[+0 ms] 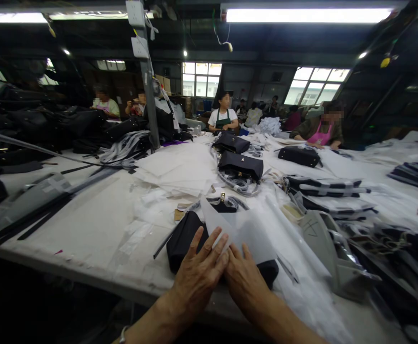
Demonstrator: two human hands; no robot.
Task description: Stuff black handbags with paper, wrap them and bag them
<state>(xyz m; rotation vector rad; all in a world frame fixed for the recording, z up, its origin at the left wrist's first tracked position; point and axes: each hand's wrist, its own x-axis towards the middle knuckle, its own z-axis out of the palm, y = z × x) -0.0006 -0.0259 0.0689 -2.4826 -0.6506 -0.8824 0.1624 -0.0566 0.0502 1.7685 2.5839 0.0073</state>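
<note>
Your left hand and right hand lie side by side, fingers extended and slightly spread, on a white sheet. The sheet partly covers a black bag at the near edge of the surface. Rightward stands a grey tape dispenser; beyond, a black handbag; farther, a person in a green apron.

Tabletop open left, likely dispenser blocking right
</note>
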